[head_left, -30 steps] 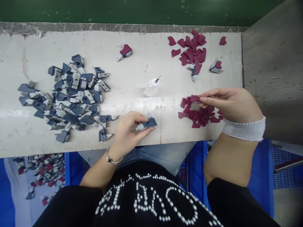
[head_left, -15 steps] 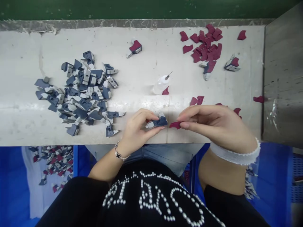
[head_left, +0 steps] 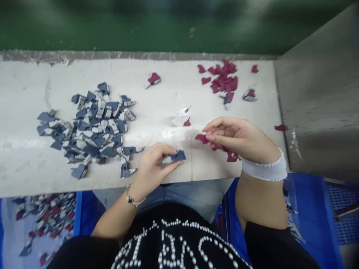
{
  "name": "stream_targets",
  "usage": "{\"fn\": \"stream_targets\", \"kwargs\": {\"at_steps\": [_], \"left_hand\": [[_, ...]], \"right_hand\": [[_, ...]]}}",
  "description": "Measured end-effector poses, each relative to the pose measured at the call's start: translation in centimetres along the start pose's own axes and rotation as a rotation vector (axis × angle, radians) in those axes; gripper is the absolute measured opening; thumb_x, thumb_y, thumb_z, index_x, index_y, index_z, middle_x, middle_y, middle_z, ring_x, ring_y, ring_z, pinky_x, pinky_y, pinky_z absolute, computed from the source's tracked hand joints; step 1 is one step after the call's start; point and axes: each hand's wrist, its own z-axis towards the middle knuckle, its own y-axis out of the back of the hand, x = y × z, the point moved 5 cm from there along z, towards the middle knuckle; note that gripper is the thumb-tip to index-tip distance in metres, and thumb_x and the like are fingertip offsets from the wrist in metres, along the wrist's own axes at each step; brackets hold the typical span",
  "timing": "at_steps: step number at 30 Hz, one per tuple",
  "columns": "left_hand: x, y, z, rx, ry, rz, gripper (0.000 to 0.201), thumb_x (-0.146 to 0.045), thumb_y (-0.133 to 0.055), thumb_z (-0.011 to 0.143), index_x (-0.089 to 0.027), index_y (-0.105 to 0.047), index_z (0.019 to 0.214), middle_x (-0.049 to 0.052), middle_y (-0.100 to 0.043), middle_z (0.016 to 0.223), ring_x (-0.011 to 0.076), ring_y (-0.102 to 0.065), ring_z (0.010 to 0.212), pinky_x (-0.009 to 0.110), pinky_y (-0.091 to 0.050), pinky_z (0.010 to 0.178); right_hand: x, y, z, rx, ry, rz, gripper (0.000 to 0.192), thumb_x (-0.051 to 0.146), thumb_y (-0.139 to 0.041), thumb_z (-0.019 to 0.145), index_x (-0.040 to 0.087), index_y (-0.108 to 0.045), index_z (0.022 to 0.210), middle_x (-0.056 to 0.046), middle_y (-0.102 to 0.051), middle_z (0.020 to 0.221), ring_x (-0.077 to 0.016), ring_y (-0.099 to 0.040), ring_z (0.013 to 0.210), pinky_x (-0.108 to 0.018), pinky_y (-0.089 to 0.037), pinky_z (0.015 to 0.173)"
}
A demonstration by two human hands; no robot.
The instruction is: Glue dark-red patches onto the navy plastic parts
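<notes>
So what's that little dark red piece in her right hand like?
The dark red piece is small, flat and curved with a pointed end, like cut fabric or thin rubber. The right hand pinches one end in its fingertips, so it sticks out leftward just above the white table. It is a bit blurred. Similar pieces lie under that hand.

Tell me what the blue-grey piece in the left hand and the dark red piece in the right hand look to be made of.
Blue-grey piece: probably moulded plastic, matte, with crisp edges and a paler grey end. Dark red piece: thin, flat, matte, seemingly felt or fabric cut to shape; blur leaves it open. Table: white, scuffed, hard painted surface.
</notes>
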Motion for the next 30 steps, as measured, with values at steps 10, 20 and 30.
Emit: {"fn": "stream_targets", "kwargs": {"at_steps": [10, 20, 30], "left_hand": [[1.4, 0.3, 0.2, -0.034, 0.100, 0.014, 0.021, -0.022, -0.084, 0.083, -0.022, -0.068, 0.096, 0.002, -0.071, 0.093, 0.0160, -0.071, 0.088, 0.026, -0.063, 0.075], [1.5, -0.1, 0.4, -0.009, 0.095, 0.042, 0.022, -0.019, -0.084, 0.082, -0.021, -0.068, 0.096, 0.003, -0.072, 0.093, 0.0154, -0.072, 0.087, 0.024, -0.063, 0.072], [1.5, -0.3, 0.4, -0.033, 0.111, 0.033, 0.023, -0.018, -0.086, 0.081, -0.021, -0.069, 0.097, 0.002, -0.071, 0.094, 0.0142, -0.071, 0.088, 0.023, -0.062, 0.074]], "right_hand": [[-2.3, 11.6, 1.5, -0.695, -0.074, -0.197, 0.039, 0.019, -0.075, 0.085, 0.019, -0.063, 0.121, -0.011, -0.070, 0.117, -0.0241, -0.070, 0.096, -0.044, -0.059, 0.095], [-6.7, 6.1, 0.4, -0.332, -0.053, -0.585, 0.019, 0.011, -0.065, 0.082, 0.017, -0.072, 0.098, -0.008, -0.067, 0.101, -0.0226, -0.066, 0.086, -0.042, -0.057, 0.089], [-7.3, 7.5, -0.4, -0.219, -0.178, -0.403, 0.014, 0.033, -0.074, 0.085, 0.021, -0.079, 0.089, -0.006, -0.073, 0.075, -0.0208, -0.065, 0.064, -0.037, -0.054, 0.058]]}}
